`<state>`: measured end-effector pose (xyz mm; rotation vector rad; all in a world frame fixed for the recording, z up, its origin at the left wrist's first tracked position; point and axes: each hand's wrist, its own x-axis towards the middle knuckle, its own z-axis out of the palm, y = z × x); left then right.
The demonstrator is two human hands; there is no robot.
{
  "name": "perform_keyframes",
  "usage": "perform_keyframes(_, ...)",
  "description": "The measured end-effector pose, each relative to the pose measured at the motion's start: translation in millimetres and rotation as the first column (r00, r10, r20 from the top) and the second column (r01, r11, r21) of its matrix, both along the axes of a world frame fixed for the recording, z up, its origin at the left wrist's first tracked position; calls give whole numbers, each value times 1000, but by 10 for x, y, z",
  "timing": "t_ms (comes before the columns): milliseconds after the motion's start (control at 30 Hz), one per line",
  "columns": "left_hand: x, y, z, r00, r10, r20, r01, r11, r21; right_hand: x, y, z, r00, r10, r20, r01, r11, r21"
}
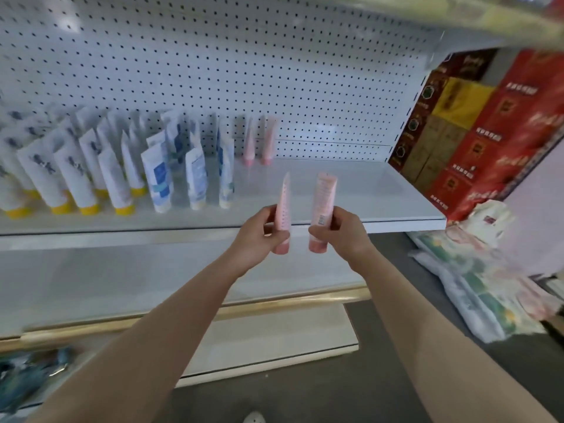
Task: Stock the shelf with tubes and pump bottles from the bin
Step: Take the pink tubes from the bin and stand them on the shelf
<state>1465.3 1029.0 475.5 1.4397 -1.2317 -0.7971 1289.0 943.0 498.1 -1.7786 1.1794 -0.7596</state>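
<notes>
Two held upright, caps down: left hand (259, 233) pinches left pink tube (283, 206), right hand (345, 233) grips right pink tube (324, 199), at shelf (351, 193) front edge. I'd expect toppling off the narrow caps on release.

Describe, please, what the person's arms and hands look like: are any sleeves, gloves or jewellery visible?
Nothing worn shows. The left hand and right hand have no gloves or visible rings, and the wrists carry no watch or band. The left arm and right arm are uncovered to the picture's lower edge; no sleeve is in view.
</notes>
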Motion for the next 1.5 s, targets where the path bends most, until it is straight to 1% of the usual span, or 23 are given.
perform_keyframes(133, 91, -511, 21, 1000, 5, 5, -5, 1000, 12, 131, -496, 22, 1000, -2, 9, 2, 1000, -4)
perform_keyframes(233, 187, -867, 36, 999, 17, -41, -17, 1000, 1, 268, -861, 29, 1000, 10, 0, -10, 999, -32)
perform_keyframes(367, 321, -1318, 65, 996, 73, -43, -73, 997, -6, 456, -1315, 51, 1000, 11, -27, -13, 999, -52)
perform_keyframes(567, 482, -1815, -2, 987, 151, -57, -151, 989, 5, 611, -1847, 8, 1000, 11, -19, -11, 999, -44)
perform_keyframes(667, 541, -1990, -76, 977, 207, -40, -207, 978, 17, 682, -2065, -29, 1000, 9, -14, -9, 999, -37)
perform_keyframes(833, 672, -2227, -177, 951, 302, -60, -301, 953, 28, 885, -2439, -63, 999, 20, -39, -22, 999, -43)
perform_keyframes(1033, 807, -2524, -247, 901, 434, 4, -434, 900, 24, 1188, -2952, -173, 996, 67, -50, -70, 996, -60)
perform_keyframes(1233, 997, -2711, -395, 878, 479, -5, -479, 878, -8, 1531, -3339, -306, 996, 81, -41, -84, 992, -89)
perform_keyframes(1367, 1062, -2761, -489, 862, 503, -60, -505, 863, -24, 1688, -3486, -376, 997, 79, 0, -79, 991, -104)
perform_keyframes(1500, 1115, -2764, -494, 852, 524, 0, -523, 851, -47, 1799, -3554, -448, 996, 81, 34, -76, 988, -133)
